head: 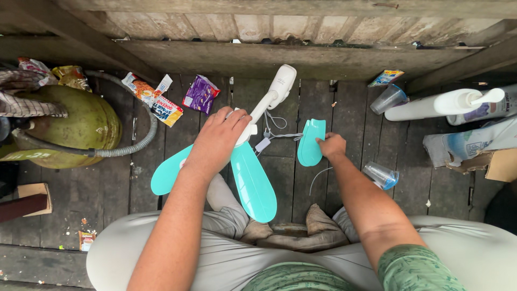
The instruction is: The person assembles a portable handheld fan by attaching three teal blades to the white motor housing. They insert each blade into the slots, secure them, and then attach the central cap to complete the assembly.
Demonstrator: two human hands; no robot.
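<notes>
I sit cross-legged on a dark wooden plank floor [280,178]. My left hand [218,140] grips the hub of a small white fan [274,91] where two turquoise blades [250,186] are attached; the white body points away from me. My right hand [331,145] rests its fingertips on a separate loose turquoise blade [311,141] lying flat on the floor. A thin white cable [277,132] with a small plug lies between the fan and the loose blade.
A green gas cylinder [81,126] with a grey hose [129,145] stands at left. Snack wrappers [161,99] lie by the wall. Two clear plastic cups [381,175], a white pump bottle [441,103] and bags sit at right. A wooden wall [280,54] is ahead.
</notes>
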